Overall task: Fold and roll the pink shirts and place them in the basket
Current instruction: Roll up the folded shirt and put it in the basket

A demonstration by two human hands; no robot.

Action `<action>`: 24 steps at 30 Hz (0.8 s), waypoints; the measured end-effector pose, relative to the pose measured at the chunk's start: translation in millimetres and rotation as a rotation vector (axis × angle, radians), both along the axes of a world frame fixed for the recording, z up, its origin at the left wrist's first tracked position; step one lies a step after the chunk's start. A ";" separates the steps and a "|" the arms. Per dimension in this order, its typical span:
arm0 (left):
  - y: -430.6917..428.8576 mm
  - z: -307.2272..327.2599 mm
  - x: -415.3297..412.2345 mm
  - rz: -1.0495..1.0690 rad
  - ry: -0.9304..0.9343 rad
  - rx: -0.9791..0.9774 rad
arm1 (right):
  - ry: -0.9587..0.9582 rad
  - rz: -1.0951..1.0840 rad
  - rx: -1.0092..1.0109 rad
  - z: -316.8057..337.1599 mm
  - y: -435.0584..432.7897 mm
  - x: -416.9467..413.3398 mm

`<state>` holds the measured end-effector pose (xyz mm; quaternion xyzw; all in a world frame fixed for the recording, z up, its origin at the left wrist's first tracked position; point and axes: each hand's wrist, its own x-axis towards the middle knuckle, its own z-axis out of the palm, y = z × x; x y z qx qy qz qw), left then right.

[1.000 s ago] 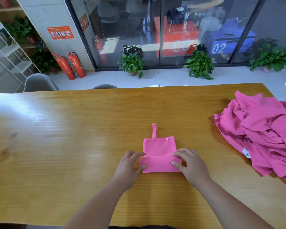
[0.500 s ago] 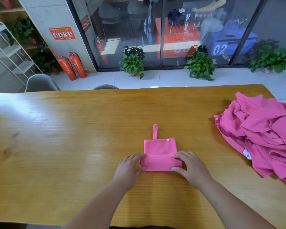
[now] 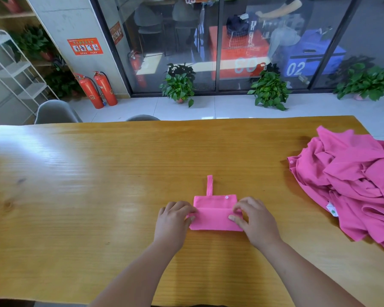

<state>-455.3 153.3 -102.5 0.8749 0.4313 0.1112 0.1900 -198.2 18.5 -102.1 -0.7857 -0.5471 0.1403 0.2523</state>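
The folded pink cloth [image 3: 215,220] is lying flat near the front middle of the table [image 3: 98,185], with a narrow loop [image 3: 209,185] and a white snap [image 3: 226,197] pointing away from the person. The left hand [image 3: 175,220] is pinching the left end of the cloth with curled fingers. The right hand [image 3: 256,220] is pinching the right end between thumb and curled fingers. A loose pile of pink shirts [image 3: 353,182] is lying well apart at the table's right edge
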 end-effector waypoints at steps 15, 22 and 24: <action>18.1 8.1 -2.8 0.035 0.141 -0.372 | 0.169 0.125 -0.329 11.3 3.0 21.6; 22.6 1.5 8.6 0.156 0.083 -0.397 | -0.099 0.103 -0.058 5.8 9.0 2.9; 17.9 6.3 12.3 0.192 0.085 -0.320 | -0.214 0.155 0.013 2.3 10.7 -6.3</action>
